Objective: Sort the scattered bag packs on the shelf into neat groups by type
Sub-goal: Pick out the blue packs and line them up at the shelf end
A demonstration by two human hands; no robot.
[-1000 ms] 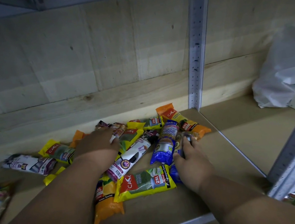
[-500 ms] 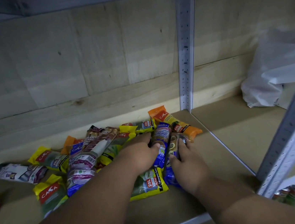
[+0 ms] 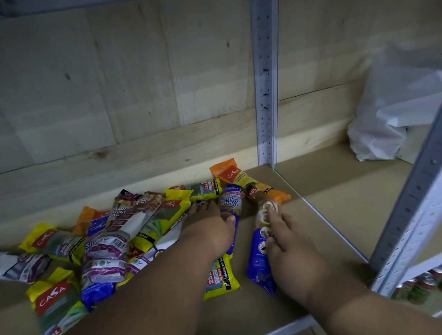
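Observation:
Several bag packs lie jumbled on the wooden shelf (image 3: 317,216). My left hand (image 3: 210,229) grips a blue "singlet handle" pack (image 3: 231,201) near its lower part. My right hand (image 3: 288,245) holds another blue pack (image 3: 260,262), pulled a little to the right of the pile, fingers curled over its top end. An orange pack (image 3: 246,182) lies behind them. Yellow packs (image 3: 52,299) and purple-and-white drawstring packs (image 3: 126,220) are heaped at the left, partly hidden by my left forearm.
A perforated metal upright (image 3: 266,78) divides the shelf at the back. A white plastic bag (image 3: 392,118) sits in the right bay. A slanted metal post (image 3: 424,198) crosses at right, with cans (image 3: 434,283) on the shelf below. Bare shelf board lies right of the pile.
My left hand moved right from the middle of the pile onto the blue singlet pack. My right hand drew its blue pack away to the right, opening a gap.

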